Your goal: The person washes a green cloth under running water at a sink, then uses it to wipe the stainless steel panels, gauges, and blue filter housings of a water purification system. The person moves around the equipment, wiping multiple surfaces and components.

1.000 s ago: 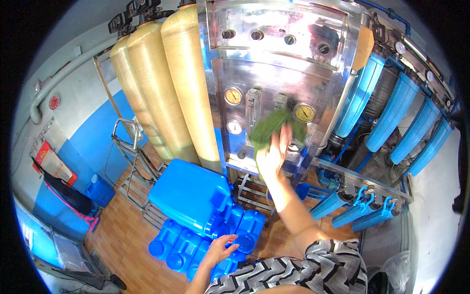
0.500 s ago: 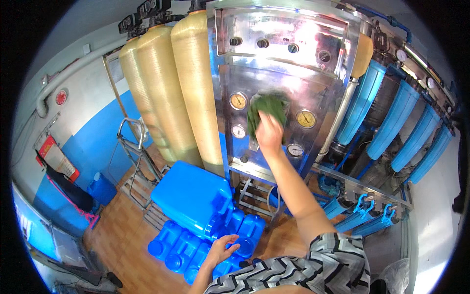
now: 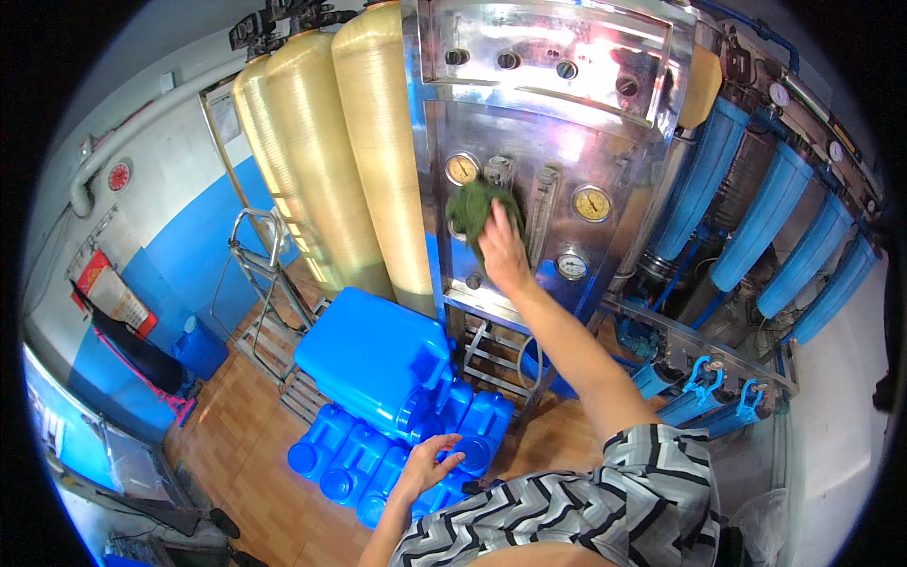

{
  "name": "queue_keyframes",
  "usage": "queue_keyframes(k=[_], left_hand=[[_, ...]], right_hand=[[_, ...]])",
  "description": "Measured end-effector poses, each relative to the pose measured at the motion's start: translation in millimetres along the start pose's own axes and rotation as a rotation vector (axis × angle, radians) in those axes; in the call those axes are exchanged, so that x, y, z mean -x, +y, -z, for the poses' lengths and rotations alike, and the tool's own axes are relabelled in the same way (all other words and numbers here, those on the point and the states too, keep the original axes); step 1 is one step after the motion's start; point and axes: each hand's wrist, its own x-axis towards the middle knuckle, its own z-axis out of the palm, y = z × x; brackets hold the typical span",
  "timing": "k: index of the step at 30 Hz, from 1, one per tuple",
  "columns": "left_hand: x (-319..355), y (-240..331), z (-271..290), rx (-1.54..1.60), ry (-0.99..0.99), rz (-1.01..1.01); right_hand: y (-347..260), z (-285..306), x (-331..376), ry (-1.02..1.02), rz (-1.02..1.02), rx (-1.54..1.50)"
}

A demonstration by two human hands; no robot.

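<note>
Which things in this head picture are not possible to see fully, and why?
In the head view:
Lower left gauge: mostly hidden by the green cloth.
Left flow tube: lower part behind cloth and right hand.
Upper right gauge: markings too small to read.
Rightmost tan tank: top end cut off by upper edge.
Lower blue jugs: partly behind the left hand.

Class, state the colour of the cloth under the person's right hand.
Dark green; the cloth shows best in the head view, the only one.

The green cloth [image 3: 470, 206] hides much of the left clear tube [image 3: 501, 170]; the top edge crops the cabinet [image 3: 557, 132].
</note>
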Motion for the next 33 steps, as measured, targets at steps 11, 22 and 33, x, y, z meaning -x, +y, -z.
queue_keyframes(k=[11, 22, 33], left_hand=[[7.6, -6.1, 2.4, -0.016, 0.03, 0.037], [24.5, -2.5, 11.6, -0.031, 0.108, 0.057], [36.8, -9.2, 22.2, 0.097, 0.107, 0.209]], right_hand=[[-31.0, 1.9, -51.5, 0.453, -0.369, -0.094], [-23.3, -34.7, -62.4, 0.547, -0.63, 0.175], [-95.5, -45.1, 76.4, 0.412, -0.925, -0.283]])
